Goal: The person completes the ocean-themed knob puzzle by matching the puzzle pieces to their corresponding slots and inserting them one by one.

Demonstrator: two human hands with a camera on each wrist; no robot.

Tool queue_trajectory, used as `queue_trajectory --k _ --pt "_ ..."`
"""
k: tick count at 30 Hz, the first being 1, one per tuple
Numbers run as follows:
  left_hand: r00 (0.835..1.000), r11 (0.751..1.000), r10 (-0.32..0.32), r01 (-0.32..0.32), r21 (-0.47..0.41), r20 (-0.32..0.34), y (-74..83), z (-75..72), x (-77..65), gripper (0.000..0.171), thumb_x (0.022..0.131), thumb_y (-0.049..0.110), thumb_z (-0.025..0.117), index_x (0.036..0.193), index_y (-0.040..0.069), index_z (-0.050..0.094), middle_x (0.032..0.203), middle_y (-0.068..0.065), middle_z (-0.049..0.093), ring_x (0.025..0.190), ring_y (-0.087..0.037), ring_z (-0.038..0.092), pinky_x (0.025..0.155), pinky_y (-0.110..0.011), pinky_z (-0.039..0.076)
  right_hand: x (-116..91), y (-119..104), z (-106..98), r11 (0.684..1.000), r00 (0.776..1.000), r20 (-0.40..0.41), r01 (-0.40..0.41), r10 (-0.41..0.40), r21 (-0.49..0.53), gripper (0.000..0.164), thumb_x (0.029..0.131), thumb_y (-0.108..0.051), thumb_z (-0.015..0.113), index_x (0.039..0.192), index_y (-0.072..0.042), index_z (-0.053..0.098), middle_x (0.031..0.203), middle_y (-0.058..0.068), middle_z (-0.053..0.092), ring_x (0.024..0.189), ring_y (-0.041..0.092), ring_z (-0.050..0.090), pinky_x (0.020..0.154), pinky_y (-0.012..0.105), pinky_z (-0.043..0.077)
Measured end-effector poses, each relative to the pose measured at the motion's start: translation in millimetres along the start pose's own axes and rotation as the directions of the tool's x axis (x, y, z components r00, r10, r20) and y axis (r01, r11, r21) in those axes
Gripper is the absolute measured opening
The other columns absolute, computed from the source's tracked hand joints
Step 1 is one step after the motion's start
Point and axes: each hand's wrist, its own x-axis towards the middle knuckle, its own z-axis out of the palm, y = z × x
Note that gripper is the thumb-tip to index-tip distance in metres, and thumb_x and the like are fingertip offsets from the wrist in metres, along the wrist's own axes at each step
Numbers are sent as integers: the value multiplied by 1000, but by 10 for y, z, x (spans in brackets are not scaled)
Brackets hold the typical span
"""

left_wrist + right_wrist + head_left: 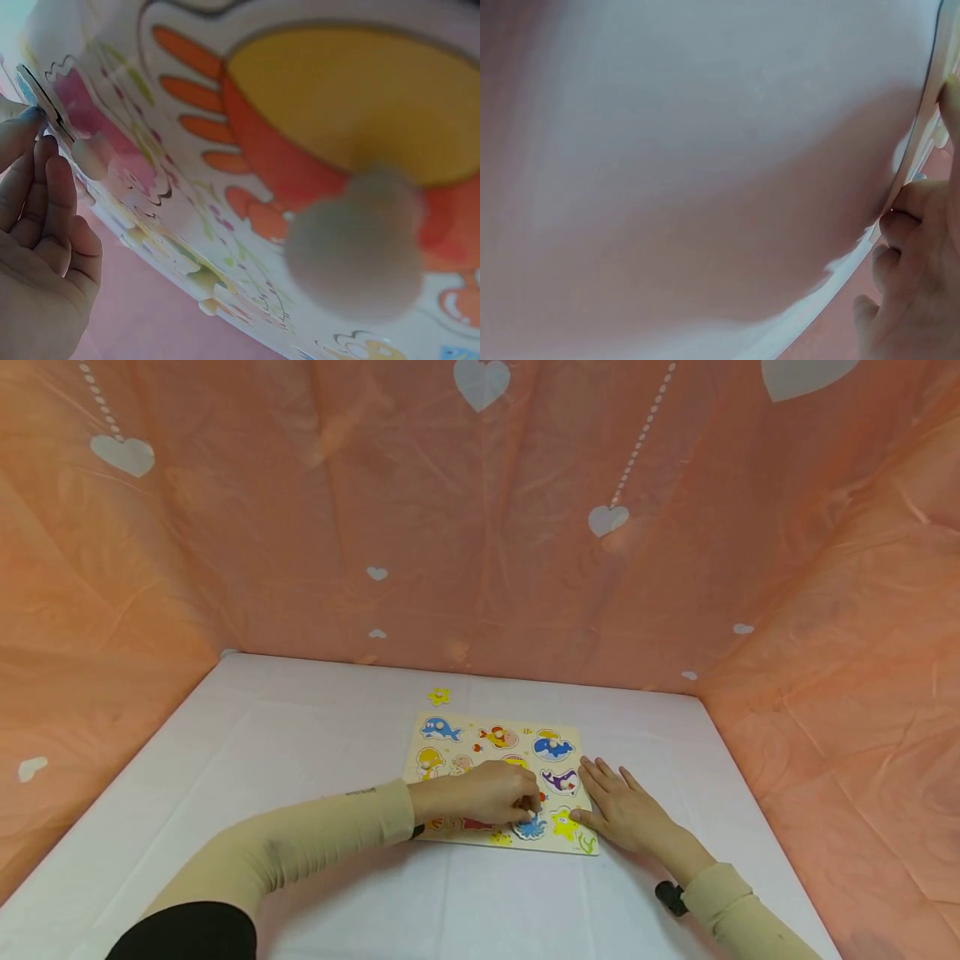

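A wooden peg puzzle board (540, 847) with sea-animal pieces lies on the white table. Pinched between my left hand's (487, 789) thumb and fingertips is the knob of a blue octopus puzzle piece (529, 829), at the board's near edge right of its middle. In the left wrist view that piece (43, 94) shows nearly edge-on, close against the board. My right hand (630, 810) rests with spread, straight fingers at the board's right edge, its thumb reaching toward the yellow star (564, 823). The left hand and forearm hide part of the board's lower middle.
Beyond the board's far edge lies a loose yellow star piece (438, 696). Large in the left wrist view is an orange and yellow crab piece (262, 112) with a round knob (356, 259). Peach curtains (480, 568) with white hearts enclose the table's back and sides.
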Motion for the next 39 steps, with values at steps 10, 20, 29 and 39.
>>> queue_trajectory --k 10,20,29,39 --pt "1000 1000 1 -1 -8 9 17 -1 12 10 97 26 76 104 19 79 94 12 68 77 3 53 73 -13 43 -4 -1 -6 1000 1000 -9 2 -2 -4 81 103 -53 57 158 4 36 166 21 32 153 43 27 121 64 21" --pt "1000 1000 -11 11 13 2 -6 -13 9 10 97 24 77 104 17 77 92 12 65 75 3 52 70 -13 42 20 3 13 1000 1000 10 -11 11 6 83 103 -54 56 159 3 34 167 20 30 155 42 24 122 63 19" --pt "1000 999 -18 17 42 20 -11 -14 31 11 97 25 76 105 17 77 90 13 64 75 2 52 70 -14 42 3 -5 -1 1000 1000 5 -6 6 3 82 104 -53 56 158 4 35 166 21 31 154 43 25 121 64 20" --pt "999 996 6 -9 89 31 12 -34 32 9 97 24 74 103 18 78 91 12 65 77 1 53 70 -14 42 -9 -20 -12 1000 1000 -8 6 -6 -1 79 104 -49 58 157 5 37 165 22 33 153 44 28 120 65 22"
